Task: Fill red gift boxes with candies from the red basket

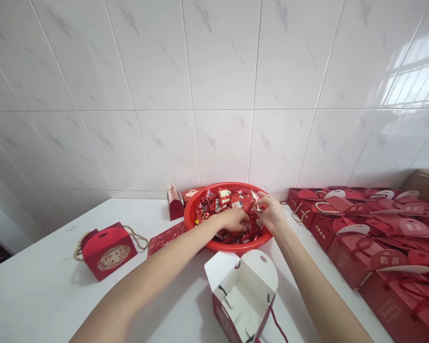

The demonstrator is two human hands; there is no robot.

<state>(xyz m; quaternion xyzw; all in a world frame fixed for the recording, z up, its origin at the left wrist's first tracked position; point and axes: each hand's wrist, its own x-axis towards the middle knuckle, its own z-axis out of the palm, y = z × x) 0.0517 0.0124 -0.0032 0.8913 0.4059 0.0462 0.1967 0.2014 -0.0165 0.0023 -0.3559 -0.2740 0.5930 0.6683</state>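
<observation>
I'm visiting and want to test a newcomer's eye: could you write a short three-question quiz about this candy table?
1. True or false: both hands reach into the round red plastic basket of wrapped red candies.
2. The open red paper gift box with white inside stands: A) nearest the camera, B) against the wall, C) inside the basket?
3. On which side do the rows of open red boxes lie?

Key: 1 true, the left hand and right hand are both in it. 2 A. 3 The right.

One head-worn camera looks forward and down across a white counter toward a tiled wall filling the upper frame. Both forearms reach from the lower edge, close to the lens.
</observation>
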